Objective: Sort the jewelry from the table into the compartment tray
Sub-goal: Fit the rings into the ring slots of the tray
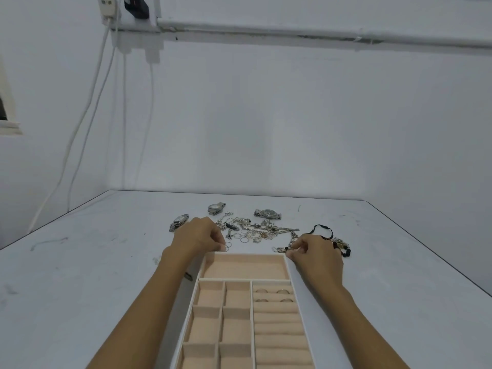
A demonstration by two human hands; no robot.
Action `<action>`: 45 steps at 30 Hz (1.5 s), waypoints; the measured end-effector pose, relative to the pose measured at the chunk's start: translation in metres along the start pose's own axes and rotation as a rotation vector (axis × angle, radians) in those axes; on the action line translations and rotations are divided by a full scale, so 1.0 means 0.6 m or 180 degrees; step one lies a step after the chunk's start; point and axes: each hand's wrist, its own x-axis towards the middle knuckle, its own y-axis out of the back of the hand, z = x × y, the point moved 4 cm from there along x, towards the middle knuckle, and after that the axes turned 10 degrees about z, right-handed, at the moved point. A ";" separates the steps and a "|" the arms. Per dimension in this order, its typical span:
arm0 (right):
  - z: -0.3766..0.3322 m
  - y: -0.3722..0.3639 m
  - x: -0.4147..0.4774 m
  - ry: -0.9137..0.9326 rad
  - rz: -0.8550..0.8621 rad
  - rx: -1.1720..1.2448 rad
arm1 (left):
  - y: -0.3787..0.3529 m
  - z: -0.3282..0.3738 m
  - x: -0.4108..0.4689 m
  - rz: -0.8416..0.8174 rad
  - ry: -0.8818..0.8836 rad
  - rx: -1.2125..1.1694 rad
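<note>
Both hands reach to the tray's (247,253) far rim, next to the jewelry pile (255,229) on the table (106,249). The left hand (202,237) pinches a small ring (226,246) and the right hand (316,255) seemingly pinches a chain (291,239). Four rings (262,290) already sit in the tray's right-hand rolls, so this ring likely goes there.

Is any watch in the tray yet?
No, all three watches lie on the table beyond the tray, which holds only a few rings.
</note>
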 end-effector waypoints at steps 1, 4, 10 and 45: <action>0.000 0.001 0.000 0.0004 0.0025 -0.0008 | -0.001 0.001 0.000 -0.0029 0.0010 -0.0027; -0.003 0.002 -0.003 0.0113 0.0099 -0.0017 | -0.005 -0.002 -0.003 0.0004 0.0032 -0.0318; -0.013 -0.001 -0.014 0.0447 0.0191 -0.0134 | 0.025 0.003 -0.038 0.0563 0.0017 -0.1098; 0.009 0.059 -0.071 -0.0331 0.0167 0.1906 | 0.039 0.122 -0.202 0.0071 -0.1551 -0.0530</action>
